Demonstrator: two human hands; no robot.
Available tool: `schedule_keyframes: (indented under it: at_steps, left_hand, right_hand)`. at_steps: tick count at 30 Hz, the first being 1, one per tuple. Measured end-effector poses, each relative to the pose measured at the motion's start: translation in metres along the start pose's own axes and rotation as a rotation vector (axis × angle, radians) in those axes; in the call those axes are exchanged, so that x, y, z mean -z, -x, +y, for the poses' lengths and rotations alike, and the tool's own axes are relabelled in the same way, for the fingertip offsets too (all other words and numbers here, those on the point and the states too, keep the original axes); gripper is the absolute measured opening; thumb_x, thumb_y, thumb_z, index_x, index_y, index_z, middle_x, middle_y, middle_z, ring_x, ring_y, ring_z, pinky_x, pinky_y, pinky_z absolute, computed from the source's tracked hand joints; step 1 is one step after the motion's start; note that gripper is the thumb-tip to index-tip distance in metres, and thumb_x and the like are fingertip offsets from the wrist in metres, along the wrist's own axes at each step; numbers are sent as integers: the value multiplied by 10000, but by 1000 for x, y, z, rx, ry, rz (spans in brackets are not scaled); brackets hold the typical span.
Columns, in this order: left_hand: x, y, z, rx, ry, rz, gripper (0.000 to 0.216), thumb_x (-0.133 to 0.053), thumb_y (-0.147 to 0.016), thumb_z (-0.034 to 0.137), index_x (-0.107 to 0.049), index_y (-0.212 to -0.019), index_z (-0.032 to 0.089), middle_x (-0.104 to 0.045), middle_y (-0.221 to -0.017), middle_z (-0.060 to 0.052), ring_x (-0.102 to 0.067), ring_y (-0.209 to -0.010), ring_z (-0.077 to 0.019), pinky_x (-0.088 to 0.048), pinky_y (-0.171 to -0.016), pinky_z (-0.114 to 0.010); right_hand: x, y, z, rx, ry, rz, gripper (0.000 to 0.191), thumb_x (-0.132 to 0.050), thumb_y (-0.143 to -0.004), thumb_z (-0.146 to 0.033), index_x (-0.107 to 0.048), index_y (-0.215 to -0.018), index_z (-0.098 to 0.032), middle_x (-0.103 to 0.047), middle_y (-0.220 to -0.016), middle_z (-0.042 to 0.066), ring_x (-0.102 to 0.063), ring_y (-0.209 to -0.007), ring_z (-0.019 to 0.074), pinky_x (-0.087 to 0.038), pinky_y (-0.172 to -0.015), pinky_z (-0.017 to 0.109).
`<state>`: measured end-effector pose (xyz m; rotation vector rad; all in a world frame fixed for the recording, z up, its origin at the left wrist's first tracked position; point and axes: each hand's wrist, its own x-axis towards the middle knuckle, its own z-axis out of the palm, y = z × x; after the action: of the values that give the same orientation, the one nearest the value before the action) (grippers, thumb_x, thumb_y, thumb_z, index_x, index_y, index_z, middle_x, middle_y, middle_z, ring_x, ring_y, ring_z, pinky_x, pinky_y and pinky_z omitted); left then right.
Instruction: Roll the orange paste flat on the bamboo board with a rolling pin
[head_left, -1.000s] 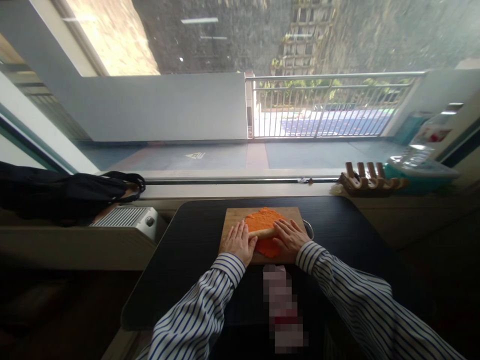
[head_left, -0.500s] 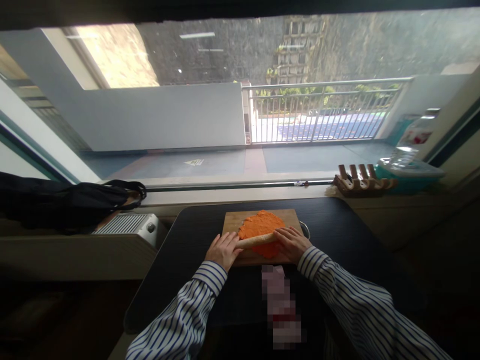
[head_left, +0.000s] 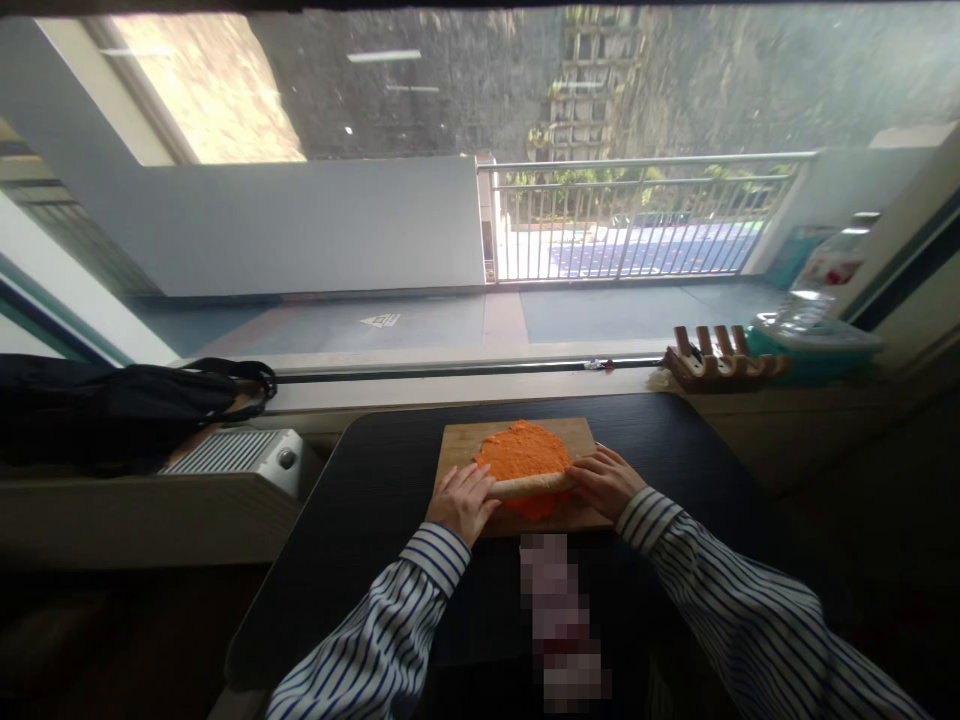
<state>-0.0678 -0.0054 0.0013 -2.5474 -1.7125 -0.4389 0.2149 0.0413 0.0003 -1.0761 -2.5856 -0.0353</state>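
Note:
A flattened sheet of orange dough (head_left: 523, 449) lies on a wooden board (head_left: 457, 447) with ragged edges all round. Across its nearer part rests a pale wooden rolling pin (head_left: 531, 486). My left hand (head_left: 463, 501) is closed over the pin's left end, and my right hand (head_left: 604, 479) is closed over its right end. Both ends of the pin are hidden under my fingers. Below the pin, a strip of the dough shows between my hands.
The board sits on a dark table (head_left: 375, 500). A pixelated pinkish patch (head_left: 555, 600) covers something in front of it. On the windowsill stand a brown rack (head_left: 720, 365) and a clear bottle (head_left: 821, 280) on a teal box (head_left: 832, 350). At left lie a black bag (head_left: 112, 405) and a white radiator (head_left: 232, 452).
My hands and the rolling pin have shifted to the right across the board, and the pin lies more level. The camera view has moved slightly.

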Motion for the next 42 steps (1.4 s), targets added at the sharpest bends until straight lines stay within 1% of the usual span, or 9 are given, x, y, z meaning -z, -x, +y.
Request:
schedule_keyframes:
  at_steps: [4,8,12,15,25,27,33,39,42]
  left_hand:
    - [-7,-2,1,-9,10,39,378,-465,-826,364,-578,-1112,144,-534,-1253,-137,-451,-1192,-269,-347,-988,-483]
    - [-10,-9,7,34,4,71,497,-327,-874,441,-531,-1184,110,-515,-1269,-149,-433,-1208,-270,-335,-997,-491]
    - [-15,-20,14,99,-56,19,537,-256,-894,442,-507,-1221,97,-491,-1291,-148,-401,-1231,-275,-318,-1011,-482]
    - [-14,-28,16,133,-90,-7,541,-248,-894,448,-503,-1230,109,-476,-1306,-141,-379,-1246,-280,-287,-1029,-488]
    - [-14,-50,13,188,-97,-3,569,-248,-885,485,-511,-1224,112,-515,-1272,-143,-420,-1210,-294,-260,-1032,-507]
    - [-15,-51,14,202,-104,15,555,-259,-886,468,-519,-1214,104,-526,-1259,-147,-423,-1206,-297,-247,-1036,-511]
    - [-16,-49,18,236,-42,1,554,-235,-891,451,-508,-1225,103,-533,-1252,-145,-427,-1201,-293,-272,-1016,-515]
    - [-16,-56,13,176,-91,118,612,-277,-865,510,-456,-1271,89,-339,-1394,-188,-259,-1305,-305,-152,-1054,-535]
    - [-17,-59,10,178,-77,117,609,-276,-864,511,-447,-1279,99,-328,-1402,-177,-251,-1310,-297,-149,-1057,-531]
  right_hand:
    - [-1,-1,-1,-55,-47,31,290,-478,-848,-392,-627,-1041,-235,-639,-1072,57,-544,-1001,204,-280,-991,413]
    - [-3,-15,-12,-288,-31,4,363,-340,-896,-371,-571,-1131,-217,-586,-1180,68,-486,-1107,216,-256,-1005,464]
    - [-9,-27,-21,-418,36,-71,426,-282,-902,-374,-459,-1252,-209,-486,-1304,73,-380,-1211,246,-127,-1024,585]
    - [-12,-34,-20,-458,48,-110,428,-259,-905,-365,-440,-1262,-214,-464,-1325,71,-354,-1226,238,-72,-1026,604]
    - [-14,-69,-5,-603,-38,-100,390,-233,-920,-383,-491,-1174,-238,-525,-1258,53,-408,-1182,219,-161,-1008,580]
    - [-15,-67,-4,-599,-55,-84,386,-240,-918,-379,-488,-1174,-231,-536,-1246,54,-422,-1172,210,-178,-1013,552]
    - [-16,-54,-4,-413,-4,-59,412,-281,-899,-397,-455,-1223,-212,-544,-1240,62,-412,-1179,214,-99,-1041,537]
    - [-17,-75,6,-415,15,-142,414,-270,-894,-389,-448,-1235,-235,-514,-1273,59,-381,-1200,227,-135,-1013,576]
    - [-18,-82,8,-419,27,-169,403,-268,-892,-375,-460,-1224,-254,-507,-1276,47,-381,-1197,223,-153,-1008,574]
